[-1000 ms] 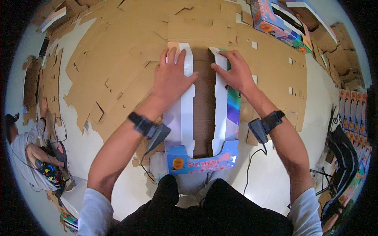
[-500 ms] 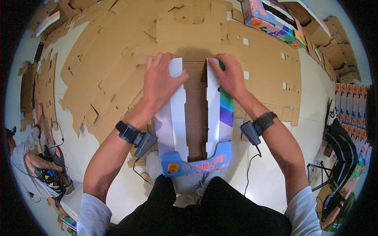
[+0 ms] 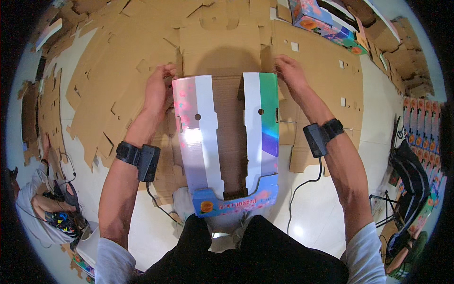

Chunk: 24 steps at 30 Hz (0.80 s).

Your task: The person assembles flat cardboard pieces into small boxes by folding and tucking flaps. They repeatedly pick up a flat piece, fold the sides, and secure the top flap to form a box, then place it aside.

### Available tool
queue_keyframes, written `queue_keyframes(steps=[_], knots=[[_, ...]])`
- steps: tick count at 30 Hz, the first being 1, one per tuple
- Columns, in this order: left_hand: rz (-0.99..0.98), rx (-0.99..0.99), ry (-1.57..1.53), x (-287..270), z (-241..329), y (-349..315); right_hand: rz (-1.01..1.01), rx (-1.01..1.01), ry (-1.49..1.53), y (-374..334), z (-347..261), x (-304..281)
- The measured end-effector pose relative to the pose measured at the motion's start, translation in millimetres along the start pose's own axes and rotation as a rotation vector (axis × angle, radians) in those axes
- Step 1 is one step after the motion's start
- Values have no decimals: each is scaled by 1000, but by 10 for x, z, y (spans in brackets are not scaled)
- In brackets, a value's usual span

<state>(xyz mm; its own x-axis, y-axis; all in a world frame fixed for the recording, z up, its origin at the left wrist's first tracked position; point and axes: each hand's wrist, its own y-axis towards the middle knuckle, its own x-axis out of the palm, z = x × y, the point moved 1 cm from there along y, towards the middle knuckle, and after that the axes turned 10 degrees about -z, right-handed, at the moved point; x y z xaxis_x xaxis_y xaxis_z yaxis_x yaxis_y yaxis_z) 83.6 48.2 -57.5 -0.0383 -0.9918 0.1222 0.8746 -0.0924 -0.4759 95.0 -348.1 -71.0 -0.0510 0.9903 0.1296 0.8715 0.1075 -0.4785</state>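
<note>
Evidently, in the head view, the task's thing is a printed carton point(image 3: 201, 142) at the centre of the frame, its near end closed by a blue panel point(image 3: 236, 204) at lower centre, its far end open. The left hand point(image 3: 159, 89) is at the carton's upper left corner, fingers bent beside a brown side flap point(image 3: 179, 61); the right hand point(image 3: 293, 76) is at the upper right corner, fingertips by the matching right flap point(image 3: 266, 59). Whether either one pinches cardboard I cannot tell, as the fingertips are partly hidden. The step looks like folding the far end: best to bend both flaps evenly along their creases, keeping the white inner strips square, before raising the brown end panel point(image 3: 220, 42) above them. Watch the cut edges and notches of the strips, which could snag or bend. Loose cardboard sheets point(image 3: 326, 90) lie close on both sides and might catch a knuckle; barer floor point(image 3: 331, 189) shows at lower right, though a cable point(image 3: 302, 182) hangs there from the right wrist
</note>
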Motion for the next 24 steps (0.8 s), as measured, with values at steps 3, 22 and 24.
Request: queue_keyframes(steps=[3, 22, 24], knots=[[-36, -63, 26, 255, 105, -7, -72, 115, 54, 0, -75, 282], [-608, -127, -193, 185, 623, -219, -280, 51, -1, -629, -534, 28], [-456, -152, -155, 363, 567, -358, -345, 124, 42, -730, -599, 144]])
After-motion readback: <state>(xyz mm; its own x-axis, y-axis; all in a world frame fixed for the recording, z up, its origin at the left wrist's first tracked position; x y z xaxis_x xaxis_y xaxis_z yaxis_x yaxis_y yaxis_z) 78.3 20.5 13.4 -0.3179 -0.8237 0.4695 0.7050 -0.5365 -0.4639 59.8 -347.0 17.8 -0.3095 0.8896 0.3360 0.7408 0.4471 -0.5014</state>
